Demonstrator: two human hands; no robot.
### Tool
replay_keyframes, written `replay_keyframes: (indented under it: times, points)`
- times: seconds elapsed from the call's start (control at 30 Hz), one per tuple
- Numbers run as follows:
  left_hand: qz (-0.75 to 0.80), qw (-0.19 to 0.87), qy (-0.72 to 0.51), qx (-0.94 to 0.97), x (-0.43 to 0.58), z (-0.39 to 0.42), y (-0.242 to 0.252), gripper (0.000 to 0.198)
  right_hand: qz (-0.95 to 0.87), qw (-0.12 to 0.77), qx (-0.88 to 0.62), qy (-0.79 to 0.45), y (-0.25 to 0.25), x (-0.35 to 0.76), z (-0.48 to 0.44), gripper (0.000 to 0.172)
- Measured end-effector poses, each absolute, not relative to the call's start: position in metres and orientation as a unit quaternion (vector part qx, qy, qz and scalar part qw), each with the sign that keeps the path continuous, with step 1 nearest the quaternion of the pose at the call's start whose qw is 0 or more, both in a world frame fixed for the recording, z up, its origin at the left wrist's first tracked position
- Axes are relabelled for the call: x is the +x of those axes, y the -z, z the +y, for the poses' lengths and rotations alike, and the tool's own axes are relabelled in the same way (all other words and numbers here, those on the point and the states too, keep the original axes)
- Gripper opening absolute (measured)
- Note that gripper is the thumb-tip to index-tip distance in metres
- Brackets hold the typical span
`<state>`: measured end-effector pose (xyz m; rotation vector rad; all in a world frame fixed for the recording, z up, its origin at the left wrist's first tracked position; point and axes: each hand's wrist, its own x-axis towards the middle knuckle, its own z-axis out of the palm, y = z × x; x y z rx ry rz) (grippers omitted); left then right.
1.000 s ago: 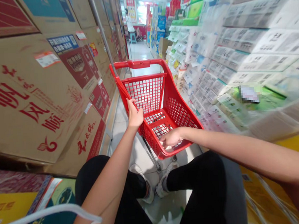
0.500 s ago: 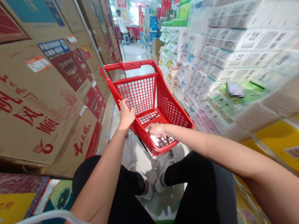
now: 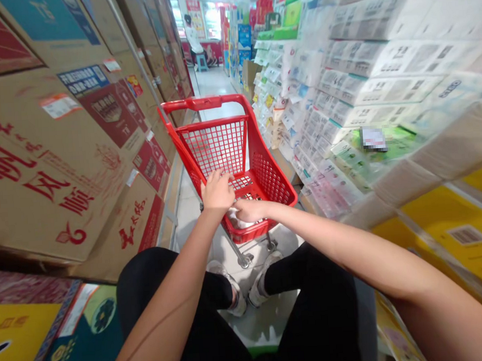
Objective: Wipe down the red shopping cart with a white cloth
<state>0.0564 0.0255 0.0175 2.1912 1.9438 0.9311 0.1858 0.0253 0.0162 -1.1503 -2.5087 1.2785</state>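
A red plastic shopping cart (image 3: 190,156) with grid walls stands before my knees. My right hand (image 3: 249,210) is inside its near end, low by the near wall, with the fingers closed on a white cloth (image 3: 237,222). Most of the cloth is under the hand; whether it is fabric or paper I cannot make out. My left hand (image 3: 218,190) is over the cart's left rim, close to the right hand. Its fingers are extended and hold nothing; whether the palm touches the rim is hidden.
Stacked cardboard cartons (image 3: 40,176) line the left side behind a metal post (image 3: 128,40). White wrapped packs (image 3: 380,57) and yellow packages (image 3: 452,233) rise on the right. Far down the aisle, a person (image 3: 193,39) is by a blue stool (image 3: 201,62).
My left hand has moved right from the cart's left side toward my right hand. The right hand with the cloth has shifted slightly left. The cart appears a little farther left in view.
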Motion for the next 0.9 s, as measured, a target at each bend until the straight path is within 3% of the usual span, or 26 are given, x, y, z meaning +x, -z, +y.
replay_keyframes:
  times: [0.13,0.33,0.63,0.77,0.83,0.9]
  points:
    - [0.589,0.043,-0.286,0.755,0.04,0.04,-0.022,0.033,-0.846,-0.05,-0.376,-0.374,-0.034,0.211,0.027,0.025]
    - [0.581,-0.008,-0.27,0.768,0.038,0.054,-0.025,0.028,-0.845,0.007,-0.395,-0.36,-0.041,0.228,0.029,0.035]
    - [0.583,-0.012,-0.279,0.763,0.062,0.012,-0.01,0.037,-0.826,0.008,-0.504,-0.251,-0.026,0.206,0.034,0.028]
    - [0.569,-0.023,-0.251,0.782,0.059,0.014,-0.012,0.037,-0.815,0.041,-0.562,-0.132,-0.044,0.219,0.046,0.031]
    - [0.571,-0.023,-0.262,0.778,0.057,0.017,-0.012,0.036,-0.819,0.029,-0.563,-0.103,-0.054,0.227,0.05,0.032]
    - [0.575,-0.022,-0.28,0.769,0.056,0.021,-0.01,0.036,-0.841,-0.026,-0.518,-0.158,-0.06,0.232,0.051,0.029]
